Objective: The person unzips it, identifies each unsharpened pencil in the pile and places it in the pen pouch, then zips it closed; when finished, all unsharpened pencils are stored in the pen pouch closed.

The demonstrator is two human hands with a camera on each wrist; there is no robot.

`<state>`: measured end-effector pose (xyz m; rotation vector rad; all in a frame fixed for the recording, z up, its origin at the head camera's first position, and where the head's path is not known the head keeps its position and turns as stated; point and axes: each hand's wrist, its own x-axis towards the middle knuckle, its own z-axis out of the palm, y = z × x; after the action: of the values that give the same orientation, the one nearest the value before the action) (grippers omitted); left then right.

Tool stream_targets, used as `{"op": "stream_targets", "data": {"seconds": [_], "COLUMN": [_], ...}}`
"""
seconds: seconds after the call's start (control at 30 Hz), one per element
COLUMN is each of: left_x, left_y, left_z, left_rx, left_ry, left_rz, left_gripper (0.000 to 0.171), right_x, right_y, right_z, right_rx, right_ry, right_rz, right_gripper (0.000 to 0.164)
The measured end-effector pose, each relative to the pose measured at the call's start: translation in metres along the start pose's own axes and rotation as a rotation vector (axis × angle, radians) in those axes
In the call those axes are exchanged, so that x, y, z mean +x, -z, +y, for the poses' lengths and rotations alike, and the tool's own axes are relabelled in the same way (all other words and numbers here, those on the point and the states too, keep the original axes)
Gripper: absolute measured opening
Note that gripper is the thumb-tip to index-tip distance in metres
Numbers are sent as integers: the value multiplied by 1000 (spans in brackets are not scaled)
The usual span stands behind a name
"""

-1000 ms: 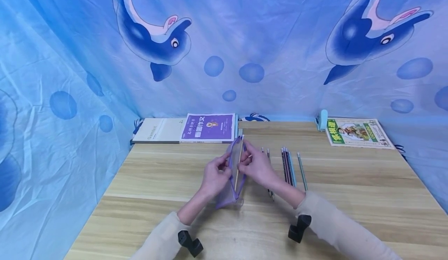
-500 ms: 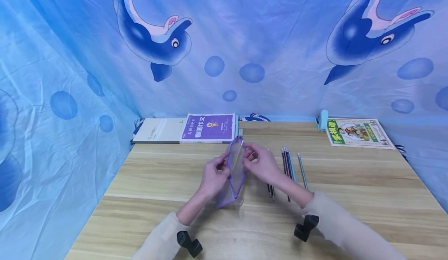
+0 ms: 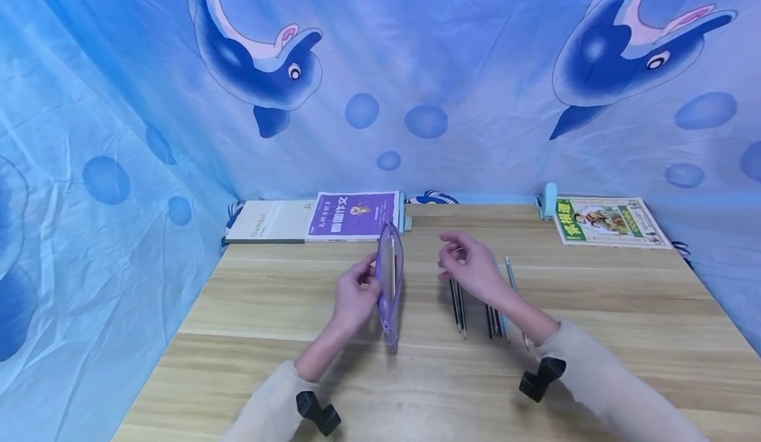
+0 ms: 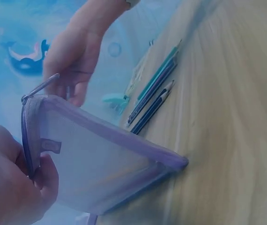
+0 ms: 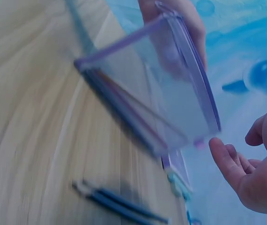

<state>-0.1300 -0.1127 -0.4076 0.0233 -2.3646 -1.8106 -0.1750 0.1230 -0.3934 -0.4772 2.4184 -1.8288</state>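
My left hand [image 3: 355,296] pinches the rim of a purple mesh zip pencil pouch [image 3: 380,277], which stands upright with its mouth open. Through the mesh, the right wrist view shows a yellowish pencil [image 5: 138,101] leaning inside, with darker lengths along the bottom. Holding nothing, my right hand [image 3: 472,271] hovers right of the pouch with loosely bent fingers. Beneath and beside it lie two dark pencils [image 3: 458,310], a further dark bunch [image 3: 492,322] with a light blue one, and a green-blue pencil [image 3: 511,273]. My hand and forearm hide parts of these.
Along the table's back edge lie a pale book [image 3: 270,221], a purple book [image 3: 353,216] and a green-and-white booklet [image 3: 612,222]. Light blue clips [image 3: 548,202] fasten the edge near the dolphin-print curtain [image 3: 475,164]. The wooden table [image 3: 267,336] extends around the hands.
The yellow pencil has slipped into the pouch and my right hand has let go, moving right over the pencils. My left hand has shifted slightly left, turning the pouch more upright.
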Motion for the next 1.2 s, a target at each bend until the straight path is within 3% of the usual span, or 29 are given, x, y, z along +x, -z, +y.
{"op": "stream_targets", "data": {"seconds": [0.17, 0.37, 0.57, 0.83, 0.97, 1.2], "left_x": [3, 3, -1, -4, -4, -3], "left_y": [1, -1, -7, -11, -12, -13], "left_z": [3, 2, -4, -5, -4, -5], "left_rx": [81, 102, 93, 69, 62, 49], "left_ry": [-92, -110, -133, -158, -150, -129], "left_rz": [22, -13, -48, -56, -61, -69], "left_gripper": [50, 50, 51, 51, 52, 53], "right_x": [0, -5, -10, -13, -11, -5], "right_y": [28, 51, 49, 42, 38, 28], "right_z": [16, 31, 40, 43, 42, 42], "right_rx": [-55, -197, -283, -397, -428, -586], "right_ry": [-67, -151, -190, -220, -245, -219], "right_rz": [42, 3, -62, -85, -91, -104], "right_gripper": [44, 47, 51, 63, 67, 63]}}
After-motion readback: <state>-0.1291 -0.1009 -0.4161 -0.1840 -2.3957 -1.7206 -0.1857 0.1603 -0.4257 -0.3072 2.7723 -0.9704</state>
